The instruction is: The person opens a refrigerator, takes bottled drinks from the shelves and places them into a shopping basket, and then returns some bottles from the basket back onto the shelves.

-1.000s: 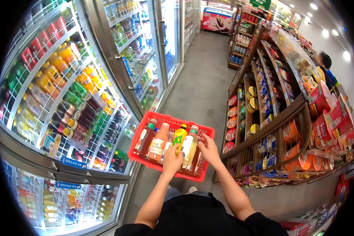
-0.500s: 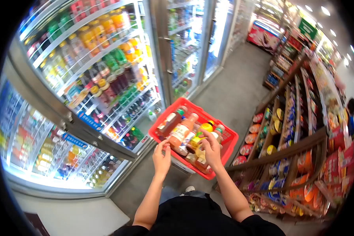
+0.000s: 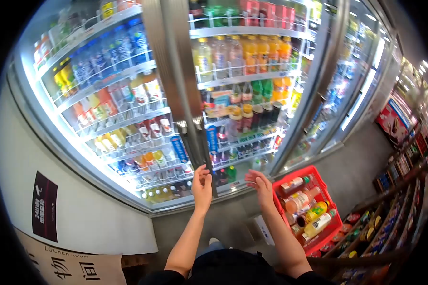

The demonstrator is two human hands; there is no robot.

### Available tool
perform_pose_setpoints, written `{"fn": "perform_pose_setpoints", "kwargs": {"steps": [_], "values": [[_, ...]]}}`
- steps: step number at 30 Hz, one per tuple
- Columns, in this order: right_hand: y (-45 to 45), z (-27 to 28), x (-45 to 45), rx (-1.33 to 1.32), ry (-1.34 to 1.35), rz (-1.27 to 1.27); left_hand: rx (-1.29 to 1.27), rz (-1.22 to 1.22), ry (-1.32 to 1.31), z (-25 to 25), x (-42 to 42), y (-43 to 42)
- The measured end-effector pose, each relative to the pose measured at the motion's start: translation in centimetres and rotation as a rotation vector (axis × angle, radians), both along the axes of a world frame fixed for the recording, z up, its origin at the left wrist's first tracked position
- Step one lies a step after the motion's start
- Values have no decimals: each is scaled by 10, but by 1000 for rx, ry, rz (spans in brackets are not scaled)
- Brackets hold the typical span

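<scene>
My left hand (image 3: 202,188) is raised in front of the glass-door drinks fridge, its fingers loosely bent and apart. Just beyond it are the dark door handles (image 3: 195,145), with a gap to my fingers that I cannot judge. To its right, my right hand (image 3: 261,187) is held out with fingers spread, beside the red shopping basket (image 3: 332,187). In that basket lie several bottles, among them a pink drink bottle (image 3: 299,201), a yellow-labelled bottle (image 3: 316,212) and a pale yellow bottle (image 3: 318,225). Neither hand holds anything.
Shelves of bottles, including orange drinks (image 3: 262,50) and blue-labelled bottles (image 3: 121,42), stand behind the fridge glass. A white panel with a dark sign (image 3: 44,206) is at the left. Snack shelves (image 3: 390,223) line the right, across the grey floor (image 3: 354,164).
My view has swung left toward the fridge doors. Both hands have come away from above the basket, which now sits to the right of them. The bottles remain inside it.
</scene>
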State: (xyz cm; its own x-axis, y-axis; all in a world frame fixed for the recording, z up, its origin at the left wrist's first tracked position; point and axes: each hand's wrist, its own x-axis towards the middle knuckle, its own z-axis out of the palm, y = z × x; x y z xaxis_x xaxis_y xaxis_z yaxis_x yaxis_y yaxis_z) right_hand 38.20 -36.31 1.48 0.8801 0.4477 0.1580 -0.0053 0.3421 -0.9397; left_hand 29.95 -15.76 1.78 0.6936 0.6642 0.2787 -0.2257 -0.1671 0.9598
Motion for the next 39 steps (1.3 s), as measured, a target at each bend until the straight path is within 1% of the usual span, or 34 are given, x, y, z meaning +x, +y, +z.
{"fn": "perform_pose_setpoints", "kwargs": {"steps": [2,3,4,6,7,8,10,11,12,13,14,16,17,20,22,23,26,28,30,31,34,35,36,38,39], "values": [[41,-4,16,100,40,78,26,92,44,9,9,38],[58,-6,21,94,57,89,33,114,64,-4,19,63],[71,-8,22,92,56,99,31,124,62,-6,24,81],[94,-8,27,94,101,124,51,149,109,2,44,113],[102,-9,26,68,112,114,102,90,98,2,55,130],[109,-13,25,76,103,131,162,91,86,11,64,135],[116,-16,22,6,116,116,89,37,171,32,74,140],[122,-18,22,7,121,97,164,51,202,22,87,152],[126,-21,20,7,123,105,56,19,270,20,93,156],[127,-20,17,3,127,92,-17,-54,221,15,104,162],[122,-21,11,-7,139,64,-101,-142,181,7,115,164],[119,-19,4,-5,123,51,-181,-189,182,11,124,158],[117,-23,2,-8,135,40,-219,-201,127,10,129,157],[101,-27,-3,-27,152,-7,-254,-125,20,18,135,144],[95,-25,-8,-46,152,-24,-334,-158,24,19,132,146],[91,-25,-10,-51,169,-27,-344,-137,23,18,132,145],[81,-24,-16,-56,202,-52,-365,-139,9,21,126,141],[77,-22,-18,-11,200,-51,-356,-137,31,21,126,140],[76,-19,-20,-36,202,-47,-345,-164,22,22,123,142],[75,-20,-20,-32,204,-40,-363,-228,19,25,121,145],[74,-25,-28,-26,204,-15,-323,-165,8,29,115,137],[71,-27,-31,-27,199,2,-271,-184,36,20,112,144],[66,-28,-34,-30,195,3,-274,-183,32,15,109,139],[56,-29,-40,-27,204,13,-201,-85,-30,14,102,125],[49,-29,-42,-32,203,19,-243,-121,-39,13,96,117]]}}
